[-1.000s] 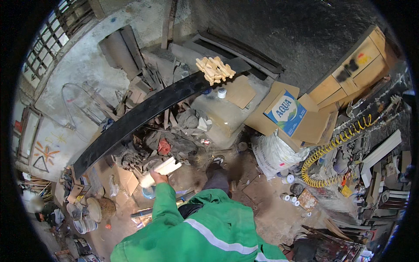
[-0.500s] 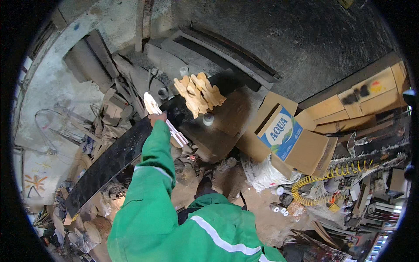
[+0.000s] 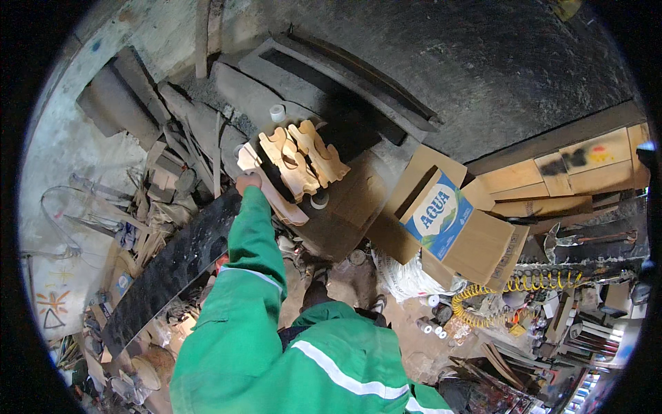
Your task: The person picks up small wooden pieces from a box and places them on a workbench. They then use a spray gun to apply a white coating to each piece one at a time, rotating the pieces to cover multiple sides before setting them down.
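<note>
The left hand (image 3: 248,181) is gripping a pale wooden piece (image 3: 280,199), closed about it, immediately left of the cut wooden pieces (image 3: 300,178) lying on the black surface (image 3: 178,263). An open cardboard box (image 3: 441,214) is resting to their right. The right hand's state cannot be told.

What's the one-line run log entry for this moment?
left hand: holding wooden piece; right hand: not visible; nearby: cut wooden pieces, black board, open cardboard box
</note>
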Demonstrator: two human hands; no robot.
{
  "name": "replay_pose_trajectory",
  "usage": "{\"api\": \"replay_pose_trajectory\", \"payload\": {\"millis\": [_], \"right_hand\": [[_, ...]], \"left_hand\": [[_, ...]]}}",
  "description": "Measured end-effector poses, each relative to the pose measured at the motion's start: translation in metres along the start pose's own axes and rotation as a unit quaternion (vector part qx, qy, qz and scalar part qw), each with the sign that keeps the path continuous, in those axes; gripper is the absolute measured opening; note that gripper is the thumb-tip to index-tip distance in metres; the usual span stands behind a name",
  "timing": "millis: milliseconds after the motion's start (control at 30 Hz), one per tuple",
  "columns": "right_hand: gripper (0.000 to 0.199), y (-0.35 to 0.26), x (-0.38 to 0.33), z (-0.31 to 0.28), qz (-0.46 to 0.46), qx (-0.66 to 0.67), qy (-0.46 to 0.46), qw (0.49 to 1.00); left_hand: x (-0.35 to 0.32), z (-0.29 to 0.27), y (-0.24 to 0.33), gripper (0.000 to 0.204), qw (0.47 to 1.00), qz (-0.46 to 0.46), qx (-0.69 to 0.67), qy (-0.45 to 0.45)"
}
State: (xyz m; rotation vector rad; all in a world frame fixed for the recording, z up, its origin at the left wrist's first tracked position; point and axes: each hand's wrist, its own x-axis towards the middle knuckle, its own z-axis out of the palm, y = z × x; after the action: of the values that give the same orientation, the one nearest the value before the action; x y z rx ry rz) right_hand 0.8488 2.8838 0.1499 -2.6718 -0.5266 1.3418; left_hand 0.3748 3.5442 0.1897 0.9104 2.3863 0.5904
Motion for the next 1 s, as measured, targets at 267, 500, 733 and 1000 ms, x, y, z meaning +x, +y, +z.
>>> {"api": "replay_pose_trajectory", "payload": {"millis": [267,500,733,1000], "right_hand": [[0.029,0.037,0.043,0.012,-0.026,-0.015,0.009,1.000],[0.018,-0.049,0.128,-0.058,-0.162,0.261,0.242,0.920],[0.061,-0.255,0.041,-0.197,-0.535,0.116,-0.118,0.828],[0.039,-0.194,0.030,-0.224,-0.535,0.311,-0.194,0.761]], "left_hand": [[-0.022,-0.052,-0.017,0.035,0.961,0.066,-0.269,0.016],[-0.230,-0.082,0.019,0.033,0.859,0.161,-0.419,-0.246],[-0.489,0.008,0.123,0.022,0.809,0.264,-0.339,-0.401],[-0.621,0.088,0.097,0.052,0.646,0.578,-0.161,-0.471]]}}
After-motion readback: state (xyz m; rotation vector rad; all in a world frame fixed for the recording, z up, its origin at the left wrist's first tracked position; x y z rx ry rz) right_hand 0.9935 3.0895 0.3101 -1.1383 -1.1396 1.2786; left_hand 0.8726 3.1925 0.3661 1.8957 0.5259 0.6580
